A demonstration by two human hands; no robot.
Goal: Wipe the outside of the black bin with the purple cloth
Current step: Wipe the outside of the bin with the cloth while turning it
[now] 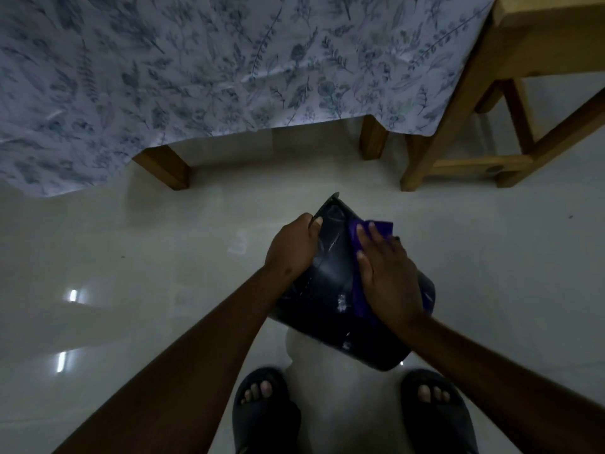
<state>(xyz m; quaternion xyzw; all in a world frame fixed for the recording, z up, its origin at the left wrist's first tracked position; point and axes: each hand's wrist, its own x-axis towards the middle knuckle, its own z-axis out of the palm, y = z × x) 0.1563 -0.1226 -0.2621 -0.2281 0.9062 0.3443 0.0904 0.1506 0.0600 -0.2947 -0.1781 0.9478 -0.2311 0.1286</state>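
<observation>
The black bin (330, 290) is held off the floor and tipped on its side, its open rim pointing away from me and its base toward my feet. My left hand (291, 247) grips the bin's rim on the left, fingers curled over the edge. My right hand (386, 273) lies flat on the bin's right upper side, pressing the purple cloth (376, 227) against it. The cloth sticks out beyond my fingertips and trails under my palm toward the wrist.
A table with a blue floral cloth (196, 67) and wooden legs (167, 168) stands ahead. A wooden chair (474, 126) is at the right. The floor is pale glossy tile (147, 257). My feet in dark slippers (265, 407) are below the bin.
</observation>
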